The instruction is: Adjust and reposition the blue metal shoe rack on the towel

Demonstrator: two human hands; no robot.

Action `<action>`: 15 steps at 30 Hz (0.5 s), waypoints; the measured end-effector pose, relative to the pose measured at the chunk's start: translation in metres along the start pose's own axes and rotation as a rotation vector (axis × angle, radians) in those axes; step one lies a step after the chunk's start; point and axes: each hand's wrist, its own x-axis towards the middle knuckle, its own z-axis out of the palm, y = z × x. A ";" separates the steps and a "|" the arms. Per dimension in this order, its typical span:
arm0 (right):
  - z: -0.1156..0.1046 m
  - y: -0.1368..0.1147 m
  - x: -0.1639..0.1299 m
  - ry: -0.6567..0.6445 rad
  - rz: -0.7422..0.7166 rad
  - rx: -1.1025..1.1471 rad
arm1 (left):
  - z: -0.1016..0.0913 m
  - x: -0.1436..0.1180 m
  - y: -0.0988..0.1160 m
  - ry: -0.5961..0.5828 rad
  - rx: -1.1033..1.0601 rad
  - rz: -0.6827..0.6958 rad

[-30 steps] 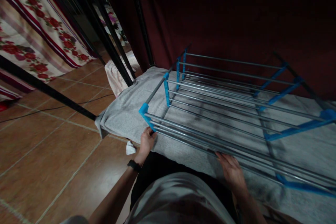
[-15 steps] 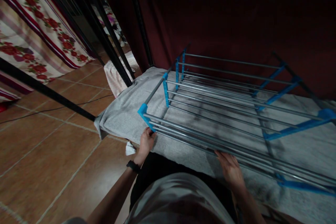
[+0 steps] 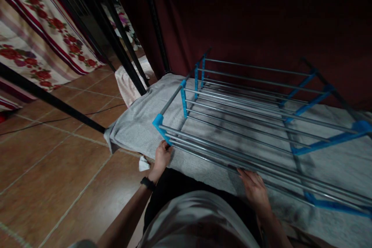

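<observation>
Almost nothing shifts since a second ago: left hand [image 3: 162, 155] still grips the rack [image 3: 247, 124] at its blue corner, right hand [image 3: 253, 189] rests spread under the near rods, rack lying on the grey cloth [image 3: 139, 124].

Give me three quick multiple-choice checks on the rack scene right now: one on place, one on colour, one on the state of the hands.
1. The rack lies on:
A. a grey cloth
B. bare tiles
C. a wooden bench

2. Its plastic connectors are:
A. red
B. blue
C. yellow

3. The left hand is:
A. raised clear of the rack
B. at the rack's near left corner
C. holding a cup

Answers:
1 A, the grey cloth spreads beneath the rods.
2 B, the blue connectors join the grey rods.
3 B, the left hand touches that corner; the right hand rests on the near rods.
</observation>
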 end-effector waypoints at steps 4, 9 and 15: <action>-0.001 -0.001 0.004 -0.004 -0.003 -0.019 | 0.000 -0.002 0.001 0.009 0.027 -0.005; 0.001 -0.005 0.013 0.017 0.019 -0.041 | -0.003 0.004 0.003 0.013 0.060 0.003; -0.008 -0.032 0.028 -0.012 0.139 -0.022 | -0.014 -0.009 0.000 0.030 0.199 0.128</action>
